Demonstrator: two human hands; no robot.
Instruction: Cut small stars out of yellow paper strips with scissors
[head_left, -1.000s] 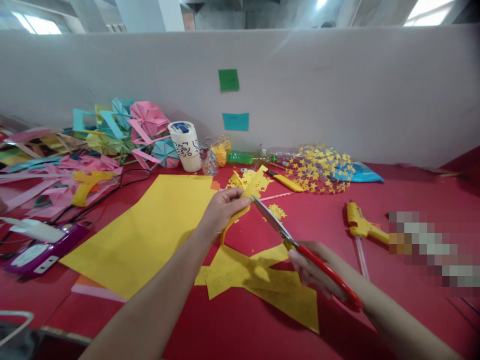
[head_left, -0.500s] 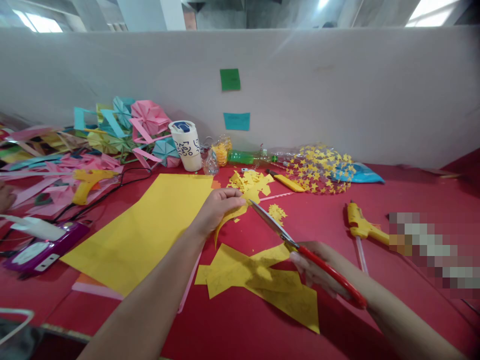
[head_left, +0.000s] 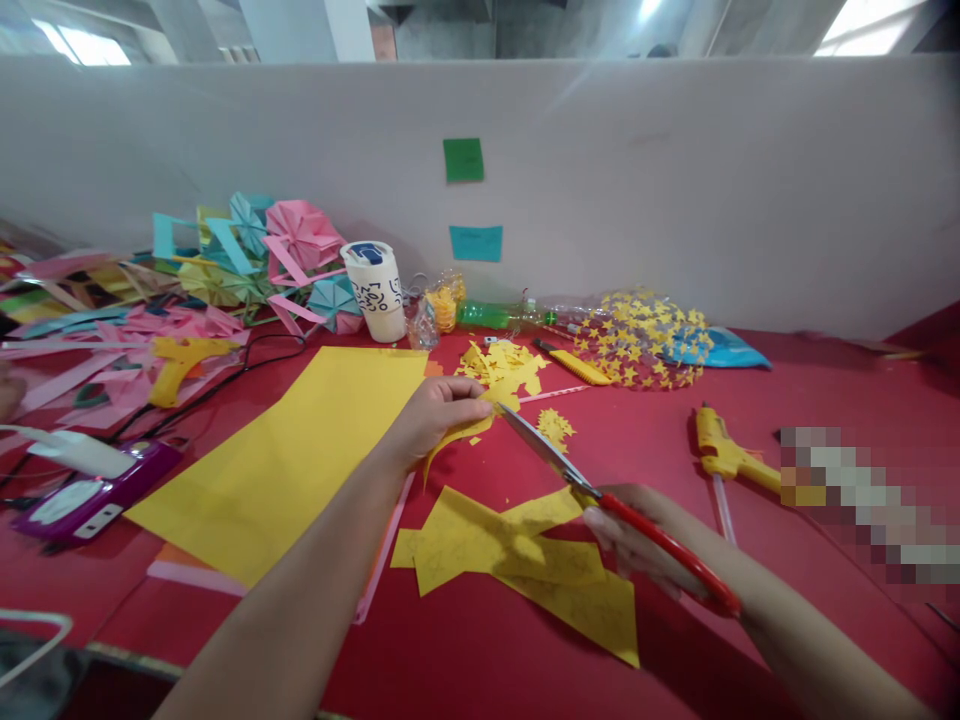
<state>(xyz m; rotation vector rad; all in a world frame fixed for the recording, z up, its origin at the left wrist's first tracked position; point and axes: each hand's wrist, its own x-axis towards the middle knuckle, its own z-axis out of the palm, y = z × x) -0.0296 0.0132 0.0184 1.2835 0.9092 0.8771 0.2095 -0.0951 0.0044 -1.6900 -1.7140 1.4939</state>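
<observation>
My left hand (head_left: 442,415) pinches a narrow piece of yellow paper (head_left: 459,434), which curls down below the fingers. My right hand (head_left: 637,535) is closed around the red-handled scissors (head_left: 540,440), whose tips point up and left and meet the paper close to my left fingertips. Behind the held paper lies a heap of yellow scraps (head_left: 506,365). A small pile of yellow stars (head_left: 555,428) sits just right of the blades. Below, several yellow paper pieces (head_left: 465,540) overlap on the red table (head_left: 450,660).
Left are a large yellow sheet (head_left: 300,440), a purple power strip (head_left: 97,500), a glue gun (head_left: 176,370) and folded paper shapes. A white cup (head_left: 373,290), a green bottle (head_left: 487,315) and a yellow cutter (head_left: 577,365) stand or lie behind. Another glue gun (head_left: 716,445) lies right.
The view has shifted very slightly. The held paper's curled end hangs a little further left; both hands stay almost in place.
</observation>
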